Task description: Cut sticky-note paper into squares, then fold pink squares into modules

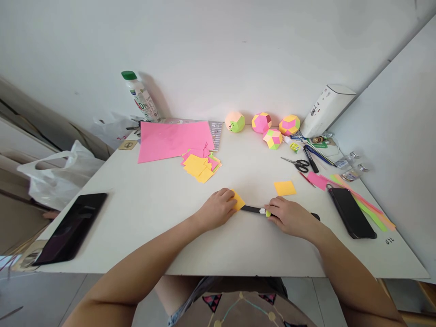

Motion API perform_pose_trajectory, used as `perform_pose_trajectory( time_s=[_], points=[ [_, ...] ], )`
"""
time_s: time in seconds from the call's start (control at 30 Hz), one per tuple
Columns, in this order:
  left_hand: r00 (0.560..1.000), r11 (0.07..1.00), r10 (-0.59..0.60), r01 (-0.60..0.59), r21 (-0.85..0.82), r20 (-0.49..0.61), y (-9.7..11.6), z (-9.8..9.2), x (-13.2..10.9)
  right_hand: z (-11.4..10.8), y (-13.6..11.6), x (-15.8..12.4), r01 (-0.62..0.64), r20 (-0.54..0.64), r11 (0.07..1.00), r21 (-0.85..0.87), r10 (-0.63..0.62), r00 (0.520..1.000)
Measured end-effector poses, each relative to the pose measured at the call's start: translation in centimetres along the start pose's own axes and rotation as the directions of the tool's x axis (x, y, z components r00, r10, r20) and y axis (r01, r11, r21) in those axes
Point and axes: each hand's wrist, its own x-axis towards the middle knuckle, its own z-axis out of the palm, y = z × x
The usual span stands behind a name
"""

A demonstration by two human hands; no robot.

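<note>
I record an orange-yellow paper slip [239,200], a solid pink rectangular paper sheet [172,141], a pink-and-yellow patchwork faceted paper ball [289,125], a white counter [245,254].

Four paper balls [235,122], two hands [218,209], two small jars [354,173], one pair of scissors [297,164] (plus one green-capped bottle [145,101])

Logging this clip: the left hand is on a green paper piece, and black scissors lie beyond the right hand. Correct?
Not quite: the head view shows the left hand on a yellow-orange paper piece, not green. Black scissors do lie beyond the right hand.
</note>
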Motion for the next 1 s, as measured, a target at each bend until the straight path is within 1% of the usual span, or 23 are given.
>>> perform_pose_trajectory(
  time_s=[0.17,0.5,0.67,1.0],
  points=[
    [1.0,0.998,0.01,-0.01,0.055,0.011,0.08,-0.04,0.03,-0.18,-0.24,-0.03,-0.038,0.019,0.999,-0.025,0.039,0.999],
    [1.0,0.99,0.013,-0.015,0.143,0.014,0.2,-0.02,-0.02,0.14,-0.35,0.1,-0.055,0.022,0.998,-0.026,0.055,0.998],
    [1.0,0.987,0.028,-0.028,0.159,0.001,0.19,0.04,-0.05,0.22,-0.37,0.09,-0.064,0.014,0.998,-0.025,0.064,0.998],
    [0.998,0.979,0.038,-0.048,0.197,0.055,0.24,-0.06,-0.04,0.54,-0.78,0.63,-0.068,-0.008,0.996,-0.05,0.067,0.998]
  ],
)
